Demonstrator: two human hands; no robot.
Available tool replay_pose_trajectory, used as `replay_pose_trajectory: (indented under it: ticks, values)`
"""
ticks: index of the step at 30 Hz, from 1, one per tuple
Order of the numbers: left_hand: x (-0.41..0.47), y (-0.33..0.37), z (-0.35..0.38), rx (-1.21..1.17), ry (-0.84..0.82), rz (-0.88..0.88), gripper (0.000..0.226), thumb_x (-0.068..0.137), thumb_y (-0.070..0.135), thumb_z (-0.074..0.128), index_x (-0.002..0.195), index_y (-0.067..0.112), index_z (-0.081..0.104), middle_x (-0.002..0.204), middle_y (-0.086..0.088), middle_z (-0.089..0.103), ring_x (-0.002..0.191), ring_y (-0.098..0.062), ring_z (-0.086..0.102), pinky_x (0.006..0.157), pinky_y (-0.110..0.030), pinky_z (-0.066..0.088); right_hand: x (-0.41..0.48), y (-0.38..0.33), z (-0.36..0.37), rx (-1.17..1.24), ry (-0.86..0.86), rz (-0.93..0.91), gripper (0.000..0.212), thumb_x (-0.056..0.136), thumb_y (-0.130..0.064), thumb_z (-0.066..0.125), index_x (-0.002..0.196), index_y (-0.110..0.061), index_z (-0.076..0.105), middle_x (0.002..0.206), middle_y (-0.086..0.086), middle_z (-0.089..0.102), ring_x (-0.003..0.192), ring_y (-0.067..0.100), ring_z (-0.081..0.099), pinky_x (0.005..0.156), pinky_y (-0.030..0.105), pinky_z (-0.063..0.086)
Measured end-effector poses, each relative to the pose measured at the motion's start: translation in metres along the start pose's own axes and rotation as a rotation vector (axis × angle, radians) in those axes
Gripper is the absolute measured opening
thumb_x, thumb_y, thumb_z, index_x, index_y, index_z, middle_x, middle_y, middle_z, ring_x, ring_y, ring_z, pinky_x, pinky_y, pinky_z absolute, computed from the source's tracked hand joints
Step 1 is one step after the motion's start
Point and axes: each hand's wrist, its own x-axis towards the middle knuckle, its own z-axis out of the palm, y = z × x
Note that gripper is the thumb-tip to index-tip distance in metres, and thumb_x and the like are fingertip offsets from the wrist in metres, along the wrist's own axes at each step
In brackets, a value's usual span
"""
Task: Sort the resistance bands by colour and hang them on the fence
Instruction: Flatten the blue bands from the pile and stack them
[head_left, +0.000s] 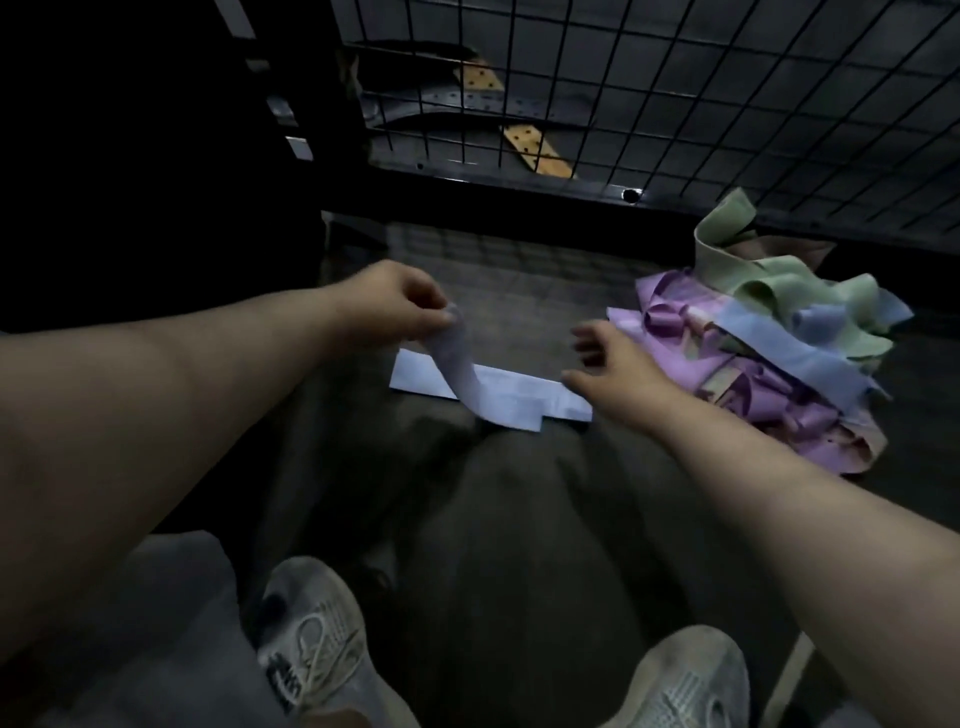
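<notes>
Pretty dim spot here, dark floor (519, 291) with a black wire-mesh fence (675, 104) running across the top of the head view, and a couple of orange perforated strips (535, 148) lying behind the mesh. The pale blue band (509, 397) is laid out flat on the floor right in the middle, just in front of the person's legs, and one end of it curls up off the floor into the left hand (400, 306). That grip is a pinch, fingertips closed on the raised end of the band. The right hand (608, 364) has a loose, open grip with the fingers spread and nothing in it. It sits right over the other end of the flat band, and honestly I can't tell whether the thumb is touching it or just above it. Just beside that hand, off to the right, is the pile of bands (753, 364), all tangled on the floor near the foot of the fence: green bands (769, 291) on top toward the fence, purple bands (675, 338) on the near side, and a blue band (795, 358) draped across them. None of them are on the fence. Down at the bottom you get two worn white sneakers (311, 639).
</notes>
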Motion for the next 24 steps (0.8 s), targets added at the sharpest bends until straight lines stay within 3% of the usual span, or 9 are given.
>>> replay_pose_trajectory:
  ticks: [2, 4, 8, 10, 12, 14, 19, 21, 24]
  values:
    - [0.002, 0.018, 0.004, 0.16, -0.146, 0.084, 0.015, 0.09, 0.027, 0.071, 0.096, 0.013, 0.072, 0.09, -0.003, 0.073, 0.083, -0.014, 0.067, 0.079, -0.032, 0.054, -0.002, -0.034, 0.003, 0.085, -0.136, -0.232, 0.066, 0.086, -0.018, 0.075, 0.144, -0.018, 0.043, 0.129, -0.006, 0.055, 0.119, 0.006, 0.052, 0.102, 0.02, 0.041]
    - [0.003, 0.03, 0.013, 0.126, -0.225, 0.086, 0.009, 0.089, 0.027, 0.073, 0.091, 0.019, 0.071, 0.089, 0.002, 0.074, 0.087, -0.012, 0.069, 0.083, -0.03, 0.055, -0.003, -0.061, 0.003, 0.091, -0.237, -0.302, 0.063, 0.086, -0.021, 0.075, 0.142, -0.022, 0.045, 0.125, -0.005, 0.062, 0.116, 0.007, 0.058, 0.101, 0.024, 0.046]
    - [-0.012, 0.042, 0.018, -0.577, -0.211, -0.028, 0.001, 0.09, 0.011, 0.062, 0.09, 0.012, 0.061, 0.077, -0.006, 0.066, 0.065, -0.017, 0.066, 0.07, -0.033, 0.056, -0.006, -0.093, -0.014, -0.086, -0.05, -0.27, 0.018, 0.087, -0.022, 0.072, 0.103, -0.016, 0.065, 0.081, -0.006, 0.061, 0.075, 0.012, 0.059, 0.068, 0.032, 0.051]
    - [-0.02, 0.041, 0.013, -0.753, -0.356, -0.05, 0.029, 0.092, 0.028, 0.053, 0.112, 0.008, 0.062, 0.099, -0.015, 0.072, 0.086, -0.029, 0.07, 0.086, -0.044, 0.055, -0.013, -0.104, -0.026, 0.181, -0.06, -0.241, 0.006, 0.091, -0.014, 0.068, 0.087, -0.014, 0.064, 0.077, 0.0, 0.061, 0.072, 0.014, 0.06, 0.068, 0.037, 0.056]
    - [-0.025, 0.036, 0.012, -0.715, -0.488, -0.028, 0.054, 0.097, 0.049, 0.042, 0.127, 0.007, 0.057, 0.124, -0.02, 0.064, 0.112, -0.039, 0.061, 0.102, -0.051, 0.046, -0.017, -0.112, -0.037, 0.55, -0.06, -0.164, 0.007, 0.095, -0.006, 0.061, 0.089, -0.01, 0.062, 0.081, 0.007, 0.064, 0.072, 0.016, 0.063, 0.066, 0.034, 0.058]
    - [-0.028, 0.031, 0.014, -0.675, -0.497, -0.05, 0.065, 0.095, 0.061, 0.041, 0.123, 0.005, 0.058, 0.121, -0.026, 0.061, 0.111, -0.042, 0.058, 0.107, -0.05, 0.041, -0.015, -0.116, -0.047, 0.739, 0.049, -0.094, 0.005, 0.097, -0.005, 0.057, 0.095, -0.004, 0.062, 0.083, 0.012, 0.064, 0.072, 0.021, 0.064, 0.063, 0.032, 0.057]
    - [-0.03, 0.006, 0.014, -0.386, -0.362, -0.085, 0.007, 0.087, 0.013, 0.069, 0.087, 0.006, 0.065, 0.075, -0.007, 0.065, 0.073, -0.02, 0.06, 0.073, -0.028, 0.051, 0.001, -0.09, -0.058, 1.187, 0.211, 0.233, 0.011, 0.097, -0.007, 0.053, 0.105, -0.009, 0.06, 0.084, 0.005, 0.066, 0.073, 0.016, 0.066, 0.05, 0.022, 0.052]
    - [-0.026, -0.015, 0.008, -0.354, -0.283, -0.182, 0.007, 0.084, 0.007, 0.072, 0.08, 0.008, 0.067, 0.069, -0.007, 0.063, 0.065, -0.018, 0.058, 0.063, -0.028, 0.048, 0.007, -0.068, -0.045, 1.201, 0.224, 0.328, 0.011, 0.096, -0.004, 0.053, 0.104, -0.007, 0.061, 0.088, 0.007, 0.066, 0.076, 0.016, 0.066, 0.055, 0.026, 0.057]
    - [-0.012, -0.046, -0.005, -0.232, -0.14, -0.299, 0.012, 0.074, 0.013, 0.083, 0.08, 0.012, 0.072, 0.078, -0.009, 0.067, 0.071, -0.022, 0.059, 0.066, -0.027, 0.045, 0.008, -0.036, -0.01, 1.007, 0.191, 0.455, 0.012, 0.095, 0.001, 0.053, 0.086, -0.007, 0.057, 0.077, 0.009, 0.061, 0.064, 0.015, 0.06, 0.055, 0.026, 0.058]
